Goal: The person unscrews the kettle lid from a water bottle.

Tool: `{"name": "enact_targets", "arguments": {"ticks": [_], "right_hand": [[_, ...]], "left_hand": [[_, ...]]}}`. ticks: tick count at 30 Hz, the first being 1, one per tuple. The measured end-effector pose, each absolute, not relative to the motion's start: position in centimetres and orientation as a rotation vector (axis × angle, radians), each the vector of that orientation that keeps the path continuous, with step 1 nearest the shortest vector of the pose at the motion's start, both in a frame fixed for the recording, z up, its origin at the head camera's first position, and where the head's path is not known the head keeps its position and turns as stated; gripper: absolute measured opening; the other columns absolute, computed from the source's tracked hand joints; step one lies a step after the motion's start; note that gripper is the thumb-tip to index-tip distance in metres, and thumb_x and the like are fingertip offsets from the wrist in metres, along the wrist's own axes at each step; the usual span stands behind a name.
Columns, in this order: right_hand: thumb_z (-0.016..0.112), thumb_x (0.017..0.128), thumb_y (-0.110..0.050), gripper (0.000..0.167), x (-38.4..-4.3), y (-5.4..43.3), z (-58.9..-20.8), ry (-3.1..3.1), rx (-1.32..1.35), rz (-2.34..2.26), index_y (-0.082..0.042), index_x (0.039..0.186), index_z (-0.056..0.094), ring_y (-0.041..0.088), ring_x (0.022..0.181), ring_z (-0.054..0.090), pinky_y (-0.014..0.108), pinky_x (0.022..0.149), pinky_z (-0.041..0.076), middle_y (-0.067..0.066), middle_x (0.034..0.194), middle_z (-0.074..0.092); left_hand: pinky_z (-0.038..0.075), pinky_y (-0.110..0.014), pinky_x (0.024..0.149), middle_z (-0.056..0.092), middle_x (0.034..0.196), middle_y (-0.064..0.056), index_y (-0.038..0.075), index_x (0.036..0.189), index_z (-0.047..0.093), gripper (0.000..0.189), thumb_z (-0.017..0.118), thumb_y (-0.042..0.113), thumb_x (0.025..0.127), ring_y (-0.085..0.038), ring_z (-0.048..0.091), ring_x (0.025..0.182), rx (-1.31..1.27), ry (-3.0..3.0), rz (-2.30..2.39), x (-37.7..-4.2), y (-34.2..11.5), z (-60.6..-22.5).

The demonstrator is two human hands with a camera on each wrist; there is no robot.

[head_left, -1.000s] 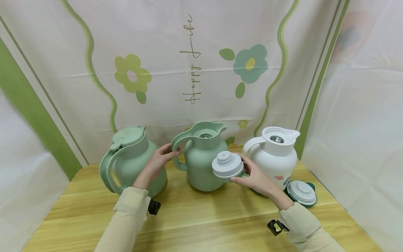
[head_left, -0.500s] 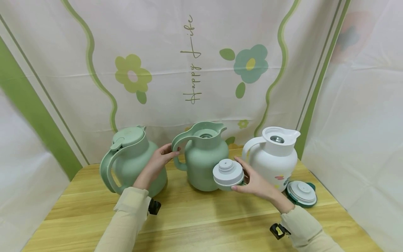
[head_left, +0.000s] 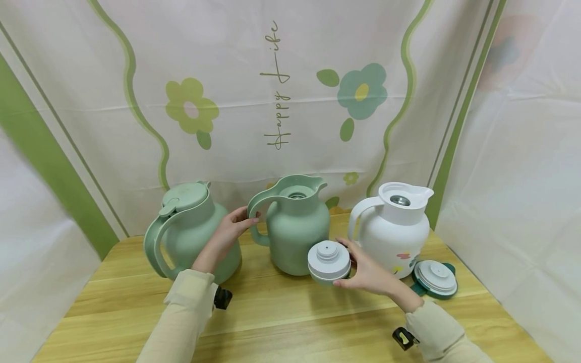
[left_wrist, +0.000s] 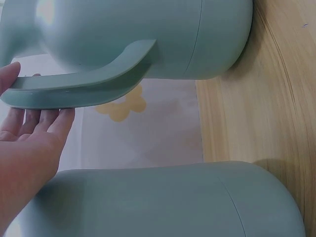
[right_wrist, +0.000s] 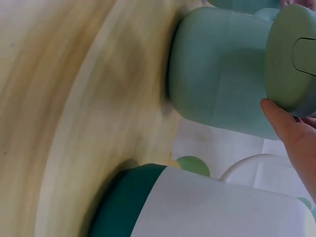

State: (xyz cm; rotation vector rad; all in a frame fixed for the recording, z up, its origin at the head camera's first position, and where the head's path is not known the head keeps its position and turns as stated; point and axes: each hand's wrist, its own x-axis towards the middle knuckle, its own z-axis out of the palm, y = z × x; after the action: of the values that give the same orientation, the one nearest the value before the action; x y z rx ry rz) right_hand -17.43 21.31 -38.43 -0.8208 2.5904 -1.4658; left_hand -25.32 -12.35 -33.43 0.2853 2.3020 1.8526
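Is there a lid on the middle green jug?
No, the middle green jug is open on top, and the right hand holds a lid.

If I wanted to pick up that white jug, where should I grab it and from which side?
Probably by its handle, coming from the left in the head view. The white jug stands upright, its spout pointing right, while the handle arches off the body toward the middle green jug, leaving an opening to reach through.

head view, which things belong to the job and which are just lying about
Likely in the job:
open green jug, held by left hand
green lid, in right hand

Likely lying about:
lidded green jug
white jug
loose lid
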Motion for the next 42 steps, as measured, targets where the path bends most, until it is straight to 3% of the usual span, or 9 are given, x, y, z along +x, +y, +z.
{"name": "enact_targets", "arguments": {"ticks": [11, 16, 25, 36, 42], "right_hand": [[0.083, 0.071, -0.024, 0.089, -17.6, 21.6, -40.5, 2.691, -0.832, -1.330, 0.002, 0.140, 0.032, 0.026, 0.118, 0.048, 0.020, 0.096, 0.043, 0.017, 0.132, 0.045], [0.083, 0.071, -0.026, 0.090, -17.7, 21.7, -41.2, 2.722, -0.809, -1.294, 0.004, 0.139, 0.033, 0.030, 0.119, 0.050, 0.024, 0.097, 0.044, 0.018, 0.131, 0.047], [0.085, 0.066, -0.029, 0.093, -18.1, 22.0, -42.5, 2.784, -0.736, -1.199, 0.005, 0.138, 0.036, 0.032, 0.120, 0.051, 0.045, 0.099, 0.043, 0.017, 0.132, 0.050], [0.085, 0.066, -0.028, 0.093, -18.5, 22.8, -43.3, 2.794, -0.657, -1.146, 0.008, 0.137, 0.036, 0.034, 0.117, 0.054, 0.050, 0.096, 0.044, 0.021, 0.129, 0.053], [0.085, 0.066, -0.030, 0.093, -18.6, 22.9, -43.8, 2.827, -0.592, -1.106, 0.008, 0.136, 0.037, 0.033, 0.116, 0.055, 0.045, 0.095, 0.045, 0.020, 0.128, 0.054]], "left_hand": [[0.021, -0.050, 0.119, 0.050, 0.138, -0.014, 0.008, 0.135, 0.049, 0.041, 0.055, 0.022, 0.097, -0.028, 0.044, 0.133, 0.282, 2.300, 1.845, -25.1, -12.3, -33.3], [0.021, -0.050, 0.119, 0.049, 0.139, -0.015, 0.008, 0.135, 0.049, 0.041, 0.055, 0.022, 0.097, -0.028, 0.042, 0.134, 0.280, 2.297, 1.846, -25.1, -12.3, -33.3], [0.022, -0.050, 0.119, 0.049, 0.139, -0.015, 0.008, 0.136, 0.048, 0.042, 0.055, 0.021, 0.097, -0.029, 0.043, 0.134, 0.277, 2.291, 1.856, -25.2, -12.3, -33.3], [0.023, -0.049, 0.118, 0.050, 0.139, -0.014, 0.008, 0.137, 0.047, 0.043, 0.055, 0.021, 0.096, -0.028, 0.041, 0.135, 0.285, 2.285, 1.858, -25.2, -12.3, -33.3], [0.022, -0.049, 0.119, 0.049, 0.139, -0.015, 0.008, 0.137, 0.047, 0.043, 0.054, 0.020, 0.097, -0.028, 0.041, 0.135, 0.286, 2.280, 1.861, -25.1, -12.3, -33.2]]}}
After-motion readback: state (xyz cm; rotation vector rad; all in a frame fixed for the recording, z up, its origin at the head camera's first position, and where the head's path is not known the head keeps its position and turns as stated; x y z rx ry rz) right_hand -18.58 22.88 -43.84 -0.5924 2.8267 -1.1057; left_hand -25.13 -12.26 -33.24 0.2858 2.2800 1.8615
